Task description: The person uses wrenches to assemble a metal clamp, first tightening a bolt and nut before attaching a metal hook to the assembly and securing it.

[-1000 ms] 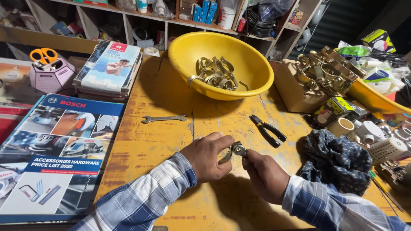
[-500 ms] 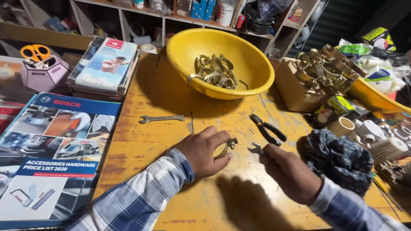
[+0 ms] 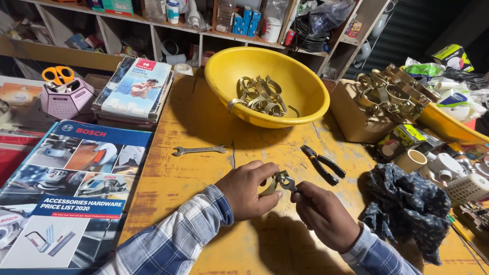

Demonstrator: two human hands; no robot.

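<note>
I see a small brass-coloured metal clamp (image 3: 277, 181) held just above the yellow tabletop (image 3: 204, 127), pinched between both hands near the front edge. The left hand (image 3: 249, 191) curls around its left side with thumb and fingers closed on it. The right hand (image 3: 321, 214) grips a small dark piece at the clamp's right end between thumb and forefinger; I cannot tell exactly what that piece is. Just beyond the right hand lie black-handled pliers (image 3: 322, 164), flat on the tabletop. A slim open-ended spanner (image 3: 198, 150) lies to the left, apart from the hands. Farther back sits a big yellow bowl (image 3: 300, 86) holding a heap of similar clamps (image 3: 260, 94). Right of it a cardboard box (image 3: 351, 117) carries more clamps. A dark patterned cloth (image 3: 407, 209) lies crumpled at the right, and a blue catalogue (image 3: 66, 193) lies at the left.
</note>
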